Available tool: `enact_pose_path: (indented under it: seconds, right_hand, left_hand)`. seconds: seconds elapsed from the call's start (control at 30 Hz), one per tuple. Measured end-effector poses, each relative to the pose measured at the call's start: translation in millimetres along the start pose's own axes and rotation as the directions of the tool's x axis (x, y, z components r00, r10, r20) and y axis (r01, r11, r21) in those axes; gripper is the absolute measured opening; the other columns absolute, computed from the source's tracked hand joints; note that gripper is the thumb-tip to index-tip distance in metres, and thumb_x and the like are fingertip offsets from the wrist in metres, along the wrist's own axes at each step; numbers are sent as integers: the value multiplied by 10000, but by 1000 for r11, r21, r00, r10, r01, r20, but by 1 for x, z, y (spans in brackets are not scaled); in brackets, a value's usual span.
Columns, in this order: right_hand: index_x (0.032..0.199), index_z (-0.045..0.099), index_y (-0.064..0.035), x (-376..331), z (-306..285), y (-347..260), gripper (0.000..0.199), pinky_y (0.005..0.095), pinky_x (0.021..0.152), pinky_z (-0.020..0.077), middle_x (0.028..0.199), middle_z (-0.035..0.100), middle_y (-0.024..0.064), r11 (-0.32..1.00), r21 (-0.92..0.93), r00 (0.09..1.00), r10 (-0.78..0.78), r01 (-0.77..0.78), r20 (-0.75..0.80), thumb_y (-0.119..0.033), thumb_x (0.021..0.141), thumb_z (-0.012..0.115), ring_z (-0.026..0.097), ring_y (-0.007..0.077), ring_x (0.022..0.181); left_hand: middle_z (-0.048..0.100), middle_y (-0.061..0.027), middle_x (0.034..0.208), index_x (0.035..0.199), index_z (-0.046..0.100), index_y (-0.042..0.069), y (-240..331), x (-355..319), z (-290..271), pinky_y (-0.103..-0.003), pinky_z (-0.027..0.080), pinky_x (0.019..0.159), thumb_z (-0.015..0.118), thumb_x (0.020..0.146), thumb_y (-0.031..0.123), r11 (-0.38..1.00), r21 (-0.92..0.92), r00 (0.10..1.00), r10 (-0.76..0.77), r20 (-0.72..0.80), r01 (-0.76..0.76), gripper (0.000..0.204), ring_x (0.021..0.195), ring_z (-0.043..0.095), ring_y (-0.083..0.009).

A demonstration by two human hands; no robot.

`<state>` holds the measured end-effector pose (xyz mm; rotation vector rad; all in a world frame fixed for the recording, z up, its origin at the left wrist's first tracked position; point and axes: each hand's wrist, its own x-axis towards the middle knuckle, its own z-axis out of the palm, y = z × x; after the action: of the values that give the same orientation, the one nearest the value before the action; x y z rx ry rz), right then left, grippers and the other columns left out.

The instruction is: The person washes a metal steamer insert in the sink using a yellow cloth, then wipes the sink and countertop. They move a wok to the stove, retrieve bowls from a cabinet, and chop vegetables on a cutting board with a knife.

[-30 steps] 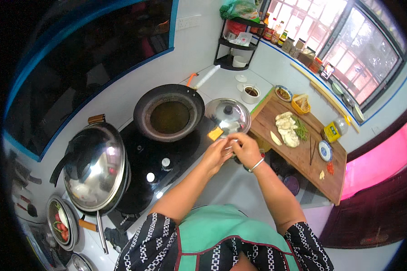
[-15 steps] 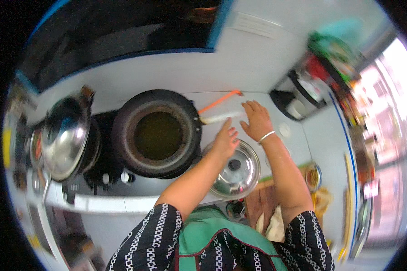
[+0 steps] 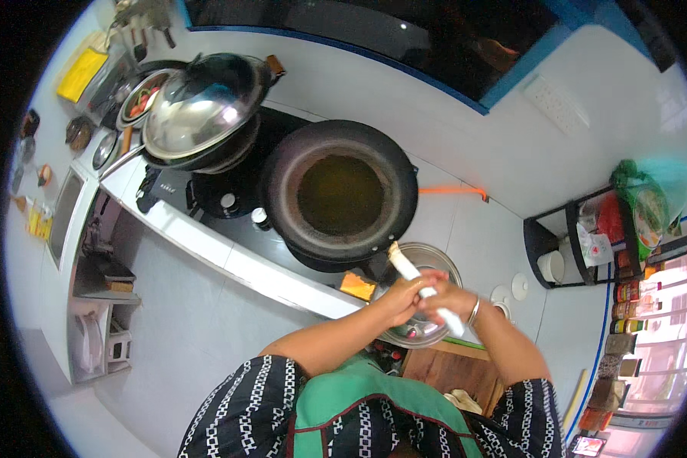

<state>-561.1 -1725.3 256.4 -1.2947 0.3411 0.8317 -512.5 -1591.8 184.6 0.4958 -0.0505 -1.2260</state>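
Fingers [image 3: 439, 300] rnd white hdl [image 3: 404, 265] of wok [image 3: 282, 191], end jutting past.

Gripping the white handle [image 3: 404, 263] of a dark wok [image 3: 282, 172] with left hand [image 3: 404, 300] and right hand [image 3: 446, 298] close together, over a round lid [image 3: 440, 263]. Wearing a green apron [image 3: 404, 401] and pale bracelet [image 3: 474, 311], with a yellow block [image 3: 357, 286] near the left hand.

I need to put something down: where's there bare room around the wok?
Widest: white countertop between orange hose, corner rack and loose lid; smaller: wooden board between that lid and the green apron. It's crowded left of the wok, by the lidded pan, and at the left hand and right hand, on the wok handle.
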Motion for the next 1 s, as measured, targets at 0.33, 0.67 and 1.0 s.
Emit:
enact_pose_path:
  seconds: [0.33, 0.67, 1.0]
  right_hand:
    - [998, 437, -20, 14, 269, 45, 276, 251, 388, 405, 677, 508, 41, 975, -119, 919, -218, 189, -329, -67, 758, 564, 512, 135, 455]
    - [977, 478, -24, 121, 486, 44, 217, 227, 399, 389, 648, 506, 41, 998, -60, 998, -3, 7, 56, -50, 774, 551, 492, 116, 442]
    - [919, 485, -16, 381, 701, -67, 159, 234, 408, 411, 640, 496, 39, 940, -341, 757, 235, -17, 610, -92, 792, 544, 501, 120, 465]
  left_hand:
    - [529, -139, 1153, 1144, 483, 9, 13, -226, -34, -398, 579, 492, 496, 855, 230, 995, 34, 973, -95, 212, 90, 364, 966, 586, -263]
    - [578, -128, 892, 1088, 536, 6, 63, -485, -115, -393, 548, 459, 515, 858, 255, 988, -68, 976, 123, -182, -137, 341, 558, 593, -234]
    - [568, -159, 985, 1103, 522, -2, 232, -698, -262, -387, 558, 513, 515, 856, 251, 779, 20, 588, 490, -644, -627, 354, 612, 607, -262]
